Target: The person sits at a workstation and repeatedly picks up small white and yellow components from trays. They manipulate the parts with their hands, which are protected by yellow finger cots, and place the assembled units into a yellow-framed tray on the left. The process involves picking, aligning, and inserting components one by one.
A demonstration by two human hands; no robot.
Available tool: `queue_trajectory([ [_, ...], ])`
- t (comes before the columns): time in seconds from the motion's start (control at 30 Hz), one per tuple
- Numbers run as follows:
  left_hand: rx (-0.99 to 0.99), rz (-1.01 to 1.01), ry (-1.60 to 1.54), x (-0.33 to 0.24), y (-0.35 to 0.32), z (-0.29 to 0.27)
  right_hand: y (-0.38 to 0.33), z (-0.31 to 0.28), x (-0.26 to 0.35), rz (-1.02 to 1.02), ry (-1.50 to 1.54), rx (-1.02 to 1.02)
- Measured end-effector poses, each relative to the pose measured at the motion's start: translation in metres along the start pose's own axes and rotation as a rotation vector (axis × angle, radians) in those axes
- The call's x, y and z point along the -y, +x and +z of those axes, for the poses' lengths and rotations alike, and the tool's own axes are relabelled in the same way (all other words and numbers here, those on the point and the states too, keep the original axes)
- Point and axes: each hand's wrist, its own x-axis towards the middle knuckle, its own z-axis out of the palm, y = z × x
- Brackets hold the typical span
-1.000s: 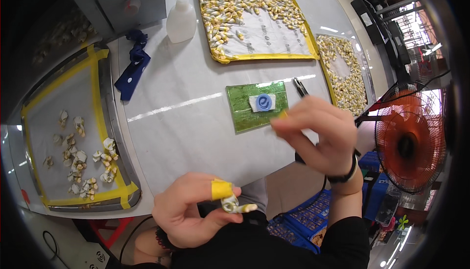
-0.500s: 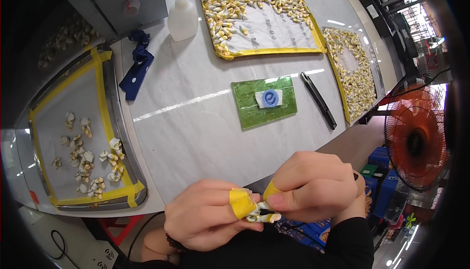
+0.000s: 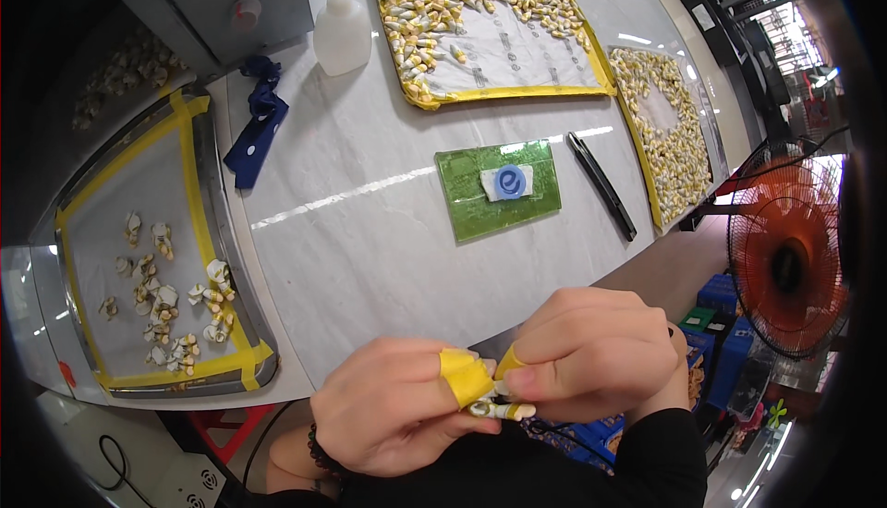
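My left hand (image 3: 393, 406) is closed in a pinch on a small white and yellow figurine (image 3: 494, 409), low in the middle in front of my body. Yellow tape wraps one of its fingertips. My right hand (image 3: 596, 355) is closed too, its thumb and taped finger pressed on a small piece at the figurine's upper end. Whether that piece is part of the figurine or separate I cannot tell, as the fingers hide much of it. Beyond the hands, a green slab (image 3: 462, 215) bears a blue round cap (image 3: 510, 182) on a white pad.
A yellow-edged tray (image 3: 517, 97) holds many small white and yellow pieces, beside a second full tray (image 3: 658, 203). At left is a taped tray (image 3: 102, 295) with several figurines. A black cutter knife (image 3: 601, 186), squeeze bottle (image 3: 343, 36), dark blue cloth (image 3: 259, 134) and orange fan (image 3: 785, 258) surround the worktop.
Both hands stay almost in place, still pinching. My left taped finger has shifted slightly right and up, closer to the right fingertips.
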Motion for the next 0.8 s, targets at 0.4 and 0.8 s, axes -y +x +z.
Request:
queue_trajectory([
  [0.4, -0.009, -0.403, -0.714, 0.002, -0.009, 0.004, 0.014, -0.016, 0.003, 0.203, 0.091, 0.128],
  [0.8, 0.203, -0.563, -0.798, 0.006, -0.007, -0.005, 0.019, -0.010, 0.007, 0.306, 0.100, 0.293],
])
